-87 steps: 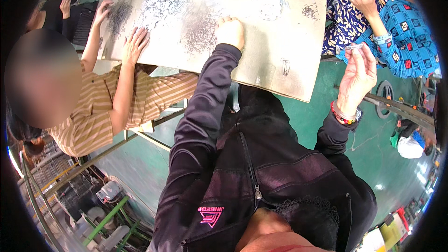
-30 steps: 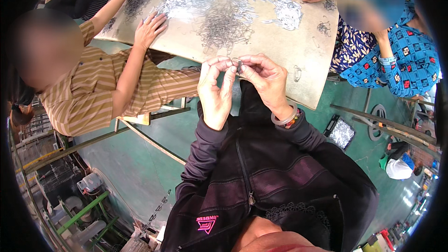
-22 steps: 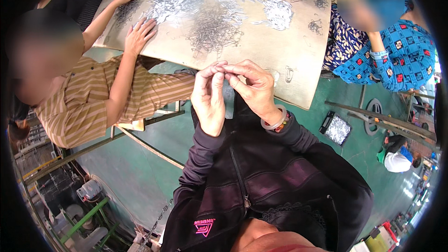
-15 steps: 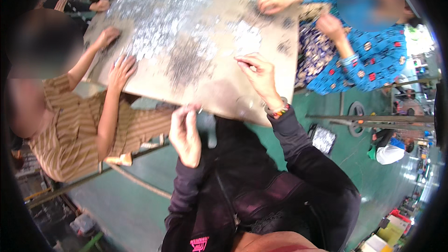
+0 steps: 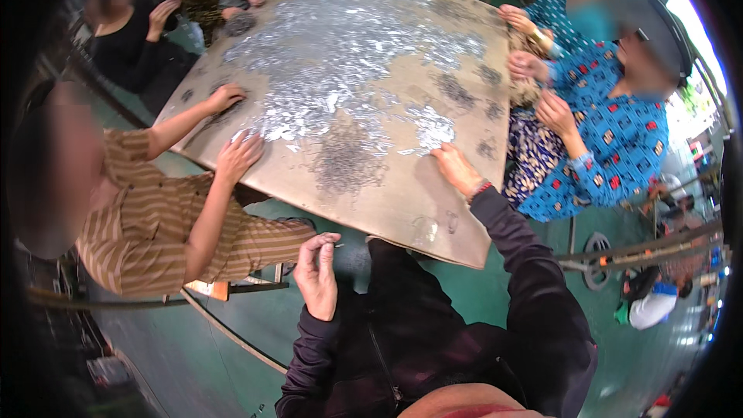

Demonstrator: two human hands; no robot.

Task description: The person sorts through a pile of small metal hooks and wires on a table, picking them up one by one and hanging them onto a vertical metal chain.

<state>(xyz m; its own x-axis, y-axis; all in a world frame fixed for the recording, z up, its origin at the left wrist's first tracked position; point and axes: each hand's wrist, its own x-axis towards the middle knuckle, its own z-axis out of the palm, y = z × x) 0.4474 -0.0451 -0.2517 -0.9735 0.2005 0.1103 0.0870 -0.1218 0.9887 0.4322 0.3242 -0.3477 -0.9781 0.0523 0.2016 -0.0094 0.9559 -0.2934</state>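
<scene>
Several people sit around one tan table covered with small silvery metal pieces spread over its upper and middle area. Far left of frame: a person in a striped shirt, both hands flat on the table edge near the shiny spread. Lower centre-left: left hand raised off the table, below its near edge, fingers curled, thumb and fingertips pinched together; cannot tell what it pinches, too small. Centre: a darker heap of tiny parts on the table. Right of it: right hand resting on the table, fingers loosely spread, touching a small shiny pile. Right of frame: a person in a blue patterned shirt, hands at the table's right edge.
</scene>
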